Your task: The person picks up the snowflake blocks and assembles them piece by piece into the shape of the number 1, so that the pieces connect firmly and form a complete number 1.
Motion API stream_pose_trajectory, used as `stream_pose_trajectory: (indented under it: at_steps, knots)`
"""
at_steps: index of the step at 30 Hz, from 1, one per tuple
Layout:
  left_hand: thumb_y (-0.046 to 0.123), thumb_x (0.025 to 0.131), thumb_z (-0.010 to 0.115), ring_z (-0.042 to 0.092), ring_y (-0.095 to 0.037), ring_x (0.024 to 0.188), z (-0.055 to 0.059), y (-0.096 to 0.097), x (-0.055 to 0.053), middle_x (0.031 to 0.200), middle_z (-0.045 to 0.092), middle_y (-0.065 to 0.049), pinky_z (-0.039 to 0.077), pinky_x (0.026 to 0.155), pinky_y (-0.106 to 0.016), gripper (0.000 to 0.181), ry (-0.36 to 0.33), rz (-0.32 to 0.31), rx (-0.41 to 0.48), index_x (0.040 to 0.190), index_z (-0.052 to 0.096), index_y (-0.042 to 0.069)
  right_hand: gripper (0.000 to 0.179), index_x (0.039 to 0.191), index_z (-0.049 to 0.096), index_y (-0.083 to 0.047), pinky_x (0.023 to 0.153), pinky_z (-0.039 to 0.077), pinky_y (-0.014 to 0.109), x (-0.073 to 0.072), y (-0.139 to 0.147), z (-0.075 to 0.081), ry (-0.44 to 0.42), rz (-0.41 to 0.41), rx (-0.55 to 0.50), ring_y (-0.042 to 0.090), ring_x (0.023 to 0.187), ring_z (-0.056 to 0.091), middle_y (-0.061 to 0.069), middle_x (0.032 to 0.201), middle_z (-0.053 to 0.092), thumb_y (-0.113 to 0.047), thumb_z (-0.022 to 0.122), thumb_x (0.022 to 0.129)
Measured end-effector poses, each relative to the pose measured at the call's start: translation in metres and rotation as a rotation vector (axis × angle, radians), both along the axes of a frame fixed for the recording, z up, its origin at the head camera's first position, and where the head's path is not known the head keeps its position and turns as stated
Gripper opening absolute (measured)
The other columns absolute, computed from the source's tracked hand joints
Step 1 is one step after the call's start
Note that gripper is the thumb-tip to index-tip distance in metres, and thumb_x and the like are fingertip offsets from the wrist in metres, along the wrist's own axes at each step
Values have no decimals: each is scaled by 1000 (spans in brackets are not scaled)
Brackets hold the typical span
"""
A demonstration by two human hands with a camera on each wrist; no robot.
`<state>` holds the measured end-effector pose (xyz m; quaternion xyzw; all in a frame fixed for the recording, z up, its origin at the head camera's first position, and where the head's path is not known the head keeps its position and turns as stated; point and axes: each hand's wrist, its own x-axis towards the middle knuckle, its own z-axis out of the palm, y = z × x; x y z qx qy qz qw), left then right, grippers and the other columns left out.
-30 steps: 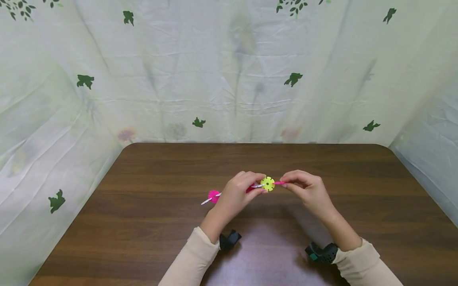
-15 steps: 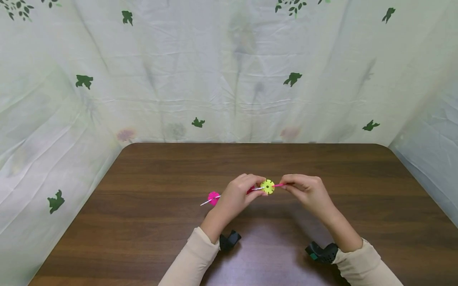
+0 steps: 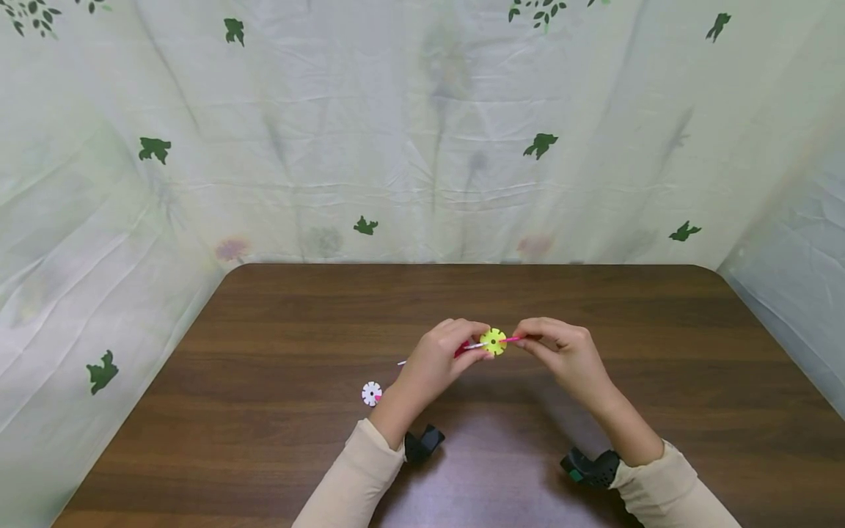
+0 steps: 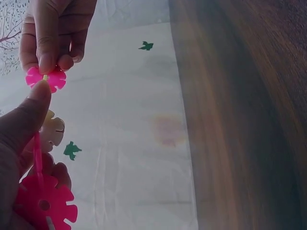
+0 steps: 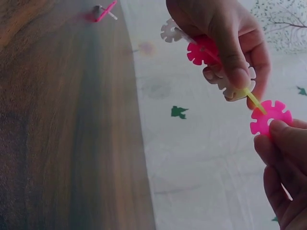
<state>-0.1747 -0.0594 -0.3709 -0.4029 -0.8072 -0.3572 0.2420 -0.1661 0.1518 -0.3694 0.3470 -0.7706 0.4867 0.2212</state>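
Note:
My left hand [image 3: 432,356] grips a chain of notched plastic discs, thumb and fingers at a white disc [image 5: 230,88] and the yellow disc [image 3: 493,342] joined to it. Farther along this chain sit a pink disc [image 4: 45,203] and another white disc [image 5: 170,31], partly behind the hand in the head view. My right hand [image 3: 564,348] pinches a pink disc [image 5: 272,117], seen face-on in the wrist views, whose edge meets the yellow disc. A separate white disc [image 3: 372,394] with a pink disc [image 5: 105,11] crossed into it shows beside my left wrist.
Both hands work above a brown wooden table [image 3: 264,440]. A pale cloth [image 3: 422,147] printed with green birds hangs behind it and along the sides. Black wrist cameras [image 3: 590,467] sit on both wrists.
The pink and white pair at the chain's left end has come off, now lower and turned with its white disc facing the camera. Both hands keep nearly the same place and hold.

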Motion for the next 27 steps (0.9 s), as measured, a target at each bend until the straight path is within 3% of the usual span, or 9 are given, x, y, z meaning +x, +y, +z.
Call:
stream_pose_trajectory:
  at_steps: [15, 20, 27]
  knots:
    - [17, 71, 76, 54, -13, 81, 1, 0, 0, 92, 64, -2, 44, 72, -16, 34, -22, 3, -26, 100, 64, 3, 24, 87, 65, -12, 53, 41, 19, 1, 1, 1, -50, -53, 48, 7, 74, 54, -5, 88, 61, 5, 71, 71]
    - [18, 71, 76, 53, -11, 80, 1, 0, 0, 92, 64, -1, 44, 72, -17, 34, -19, 14, -39, 100, 64, 4, 25, 91, 64, -11, 58, 45, 23, 1, 2, 1, -75, -30, 64, 9, 75, 54, -4, 90, 60, 1, 73, 71]
    - [18, 71, 76, 53, -12, 79, 2, 0, 1, 90, 63, -1, 44, 70, -17, 35, -10, 9, -43, 100, 64, 4, 29, 94, 62, 3, 63, 48, 33, 18, -12, 26, -118, -6, 90, 19, 74, 56, 11, 90, 61, 10, 72, 67]
